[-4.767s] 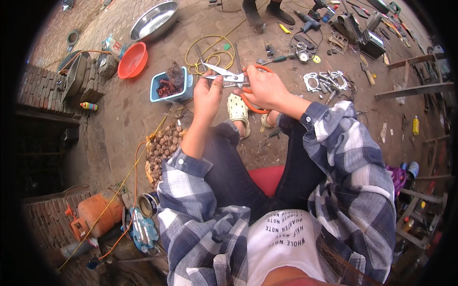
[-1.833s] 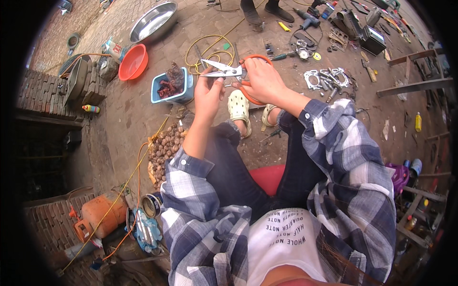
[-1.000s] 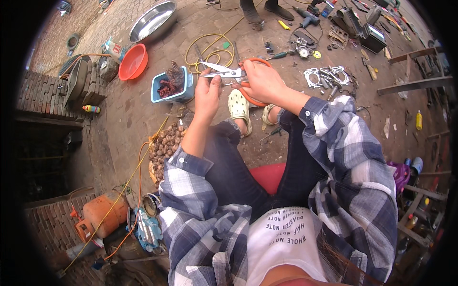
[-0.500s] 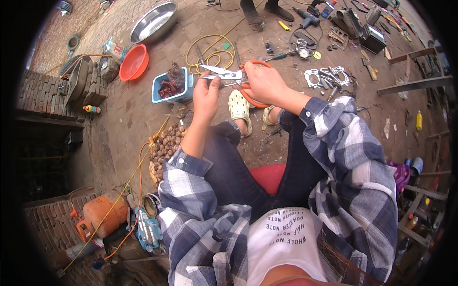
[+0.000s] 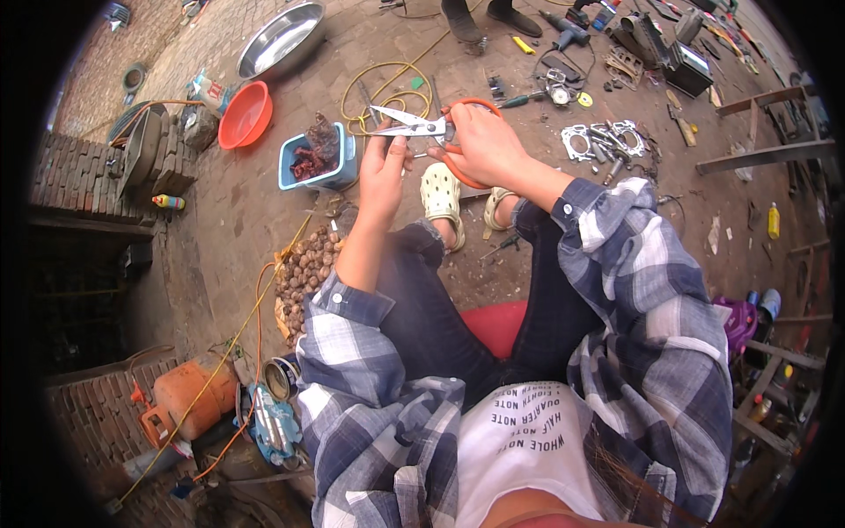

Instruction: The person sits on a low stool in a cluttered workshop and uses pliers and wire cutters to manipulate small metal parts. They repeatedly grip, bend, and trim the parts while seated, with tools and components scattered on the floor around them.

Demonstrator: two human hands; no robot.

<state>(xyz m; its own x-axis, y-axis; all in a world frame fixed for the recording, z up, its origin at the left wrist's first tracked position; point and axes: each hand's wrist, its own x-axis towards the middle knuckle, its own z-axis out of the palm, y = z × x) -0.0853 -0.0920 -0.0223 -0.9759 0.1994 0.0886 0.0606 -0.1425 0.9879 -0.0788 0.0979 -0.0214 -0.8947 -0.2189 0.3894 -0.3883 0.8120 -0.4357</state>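
My right hand [image 5: 484, 148] is closed around the orange handles of a pair of scissors [image 5: 421, 129]. Its steel blades stand apart and point left, over the fingertips of my left hand [image 5: 382, 180]. That hand is pinched together just beneath the lower blade; whatever sits between the fingers is too small and hidden to name. Left of it on the ground stands a light blue square tub [image 5: 286, 167] holding dark reddish-brown pieces. Below the tub, beside my left leg, lies a heap of round brown walnut-like things [image 5: 308, 264].
A red basin [image 5: 246, 116] and a steel basin [image 5: 282, 42] lie at the far left. A yellow hose [image 5: 387, 69] coils ahead. Metal parts [image 5: 607, 139] and tools lie at right. An orange gas cylinder [image 5: 195, 396] is at lower left. Another person's shoes [image 5: 465, 26] show at the top.
The scissors have tilted and risen slightly in my right hand, and the blades are spread a little wider. My left hand stays close under them, its fingers slightly lower relative to the blades.
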